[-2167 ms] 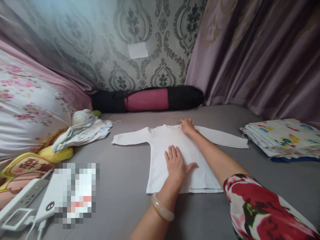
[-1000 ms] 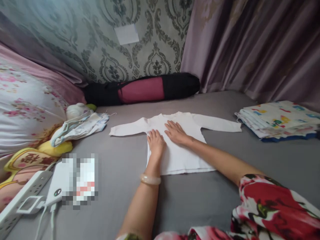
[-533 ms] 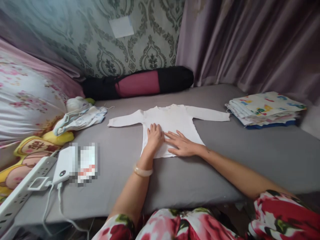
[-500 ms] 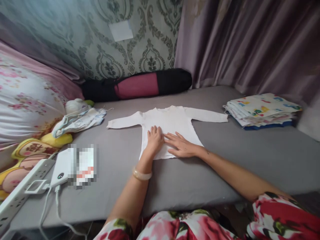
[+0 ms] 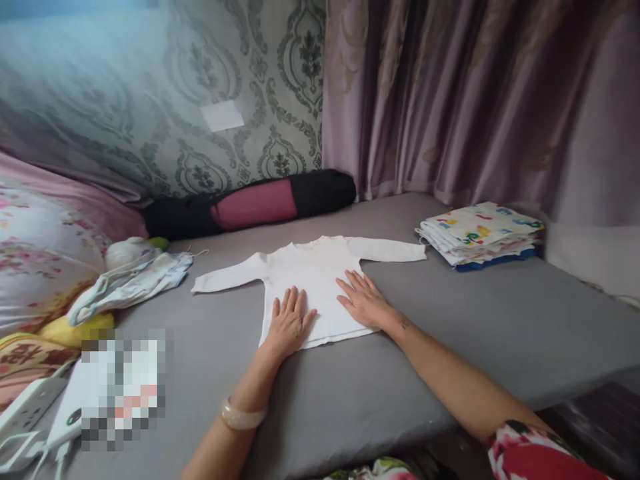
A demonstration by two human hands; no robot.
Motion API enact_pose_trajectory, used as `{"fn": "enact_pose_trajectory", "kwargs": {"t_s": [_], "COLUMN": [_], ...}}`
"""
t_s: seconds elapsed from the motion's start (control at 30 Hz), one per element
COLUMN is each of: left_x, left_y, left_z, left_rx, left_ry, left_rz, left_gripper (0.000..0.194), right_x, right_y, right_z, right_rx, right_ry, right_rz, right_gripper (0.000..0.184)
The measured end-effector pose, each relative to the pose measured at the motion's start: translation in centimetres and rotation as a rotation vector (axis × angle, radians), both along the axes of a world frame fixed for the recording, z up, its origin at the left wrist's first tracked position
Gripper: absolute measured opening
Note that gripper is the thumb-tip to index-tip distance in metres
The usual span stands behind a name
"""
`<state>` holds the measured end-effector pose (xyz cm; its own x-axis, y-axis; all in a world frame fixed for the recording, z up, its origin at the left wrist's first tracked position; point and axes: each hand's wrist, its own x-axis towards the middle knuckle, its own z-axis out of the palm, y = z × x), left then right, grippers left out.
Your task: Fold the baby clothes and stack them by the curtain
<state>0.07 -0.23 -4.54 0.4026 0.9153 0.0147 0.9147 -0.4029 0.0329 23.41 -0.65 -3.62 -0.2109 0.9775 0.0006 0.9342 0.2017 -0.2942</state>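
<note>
A small white long-sleeved shirt (image 5: 310,280) lies flat on the grey sheet (image 5: 350,393), its sleeves stretched out to both sides and its hem toward me. My left hand (image 5: 291,320) rests palm down on the lower left of the shirt, fingers spread. On the lower right part, my right hand (image 5: 364,300) is also laid flat with its fingers apart. Neither hand grips the cloth. A pale bangle (image 5: 243,415) circles my left wrist.
Folded cloths are stacked (image 5: 483,233) at the right. A long black and maroon bag (image 5: 255,203) lies along the wall. To the left are a crumpled light garment (image 5: 133,283), a yellow plush item (image 5: 77,330), a power strip (image 5: 33,407) and a blurred-out white item (image 5: 135,380).
My hands have moved apart on the shirt, from close together at its middle to its left and right sides. The camera view has shifted to the right and upward.
</note>
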Motion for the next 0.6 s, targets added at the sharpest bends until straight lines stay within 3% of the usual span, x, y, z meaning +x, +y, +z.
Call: {"fn": "enact_pose_trajectory", "kwargs": {"t_s": [0.17,0.27,0.33,0.5,0.6], "left_x": [-0.3,-0.4,-0.4,-0.4,-0.4], "left_y": [0.2,0.4,0.4,0.3,0.5], "left_z": [-0.5,-0.8,-0.9,-1.2,-0.3], "left_rx": [0.035,0.056,0.057,0.061,0.041], "left_ry": [-0.015,-0.015,-0.006,-0.010,-0.031], "left_rz": [-0.141,-0.155,-0.151,-0.145,-0.162], "left_gripper": [0.062,0.062,0.062,0.062,0.061], "right_x": [1.9,3.4,4.4,8.0,10.1], "right_y": [0.3,1.4,2.4,4.2,3.8], "right_z": [0.4,0.0,-0.3,-0.8,-0.8], "right_rx": [-0.009,0.009,0.065,0.384,0.430], "right_ry": [0.068,0.185,0.288,0.309,0.191], "right_rz": [0.004,0.030,-0.025,-0.438,-0.712], "right_gripper": [0.054,0.041,0.035,0.037,0.038]}}
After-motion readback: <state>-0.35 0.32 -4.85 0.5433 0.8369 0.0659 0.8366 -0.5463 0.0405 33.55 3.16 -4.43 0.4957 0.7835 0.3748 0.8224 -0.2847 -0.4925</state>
